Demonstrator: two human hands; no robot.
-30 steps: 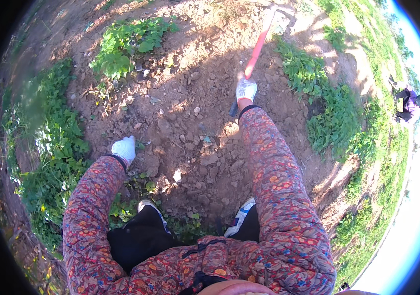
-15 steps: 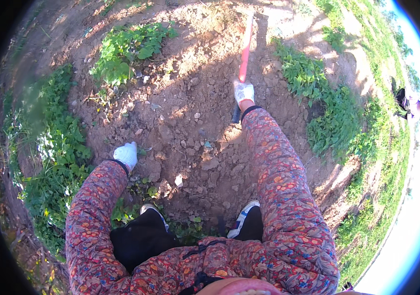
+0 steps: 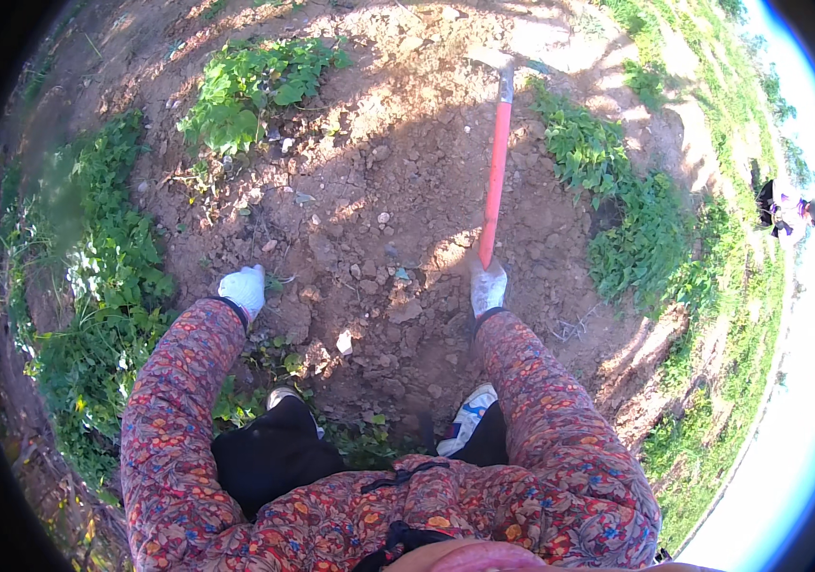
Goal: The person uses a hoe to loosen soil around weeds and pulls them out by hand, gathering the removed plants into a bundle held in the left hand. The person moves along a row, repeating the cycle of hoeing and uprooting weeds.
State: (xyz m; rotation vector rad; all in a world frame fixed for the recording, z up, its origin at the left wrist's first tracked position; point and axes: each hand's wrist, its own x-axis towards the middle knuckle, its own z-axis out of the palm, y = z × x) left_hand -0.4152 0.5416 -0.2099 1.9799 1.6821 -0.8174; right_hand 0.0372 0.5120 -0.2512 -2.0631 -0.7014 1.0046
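My right hand (image 3: 489,286), in a white glove, is closed around the lower end of a hoe (image 3: 495,181). Its red handle runs away from me, and the metal head lies crosswise at the far end, at the soil, blurred by bright light. My left hand (image 3: 244,288), also gloved in white, is closed low over the ground at the left. Thin stems and a small sprig (image 3: 277,282) show beside its fingers; whether they grip anything is hidden. Between my hands lies broken brown soil (image 3: 369,257) with clods and small stones.
Leafy green plants (image 3: 255,91) grow ahead on the left, with more vines (image 3: 107,286) along the left side. Another leafy patch (image 3: 631,219) stands at the right. My shoes (image 3: 469,419) are on the soil close in. A person (image 3: 787,210) is far off at the right edge.
My right hand has come back toward me with the hoe, so more of the red handle and the head now show. My left hand has barely moved.
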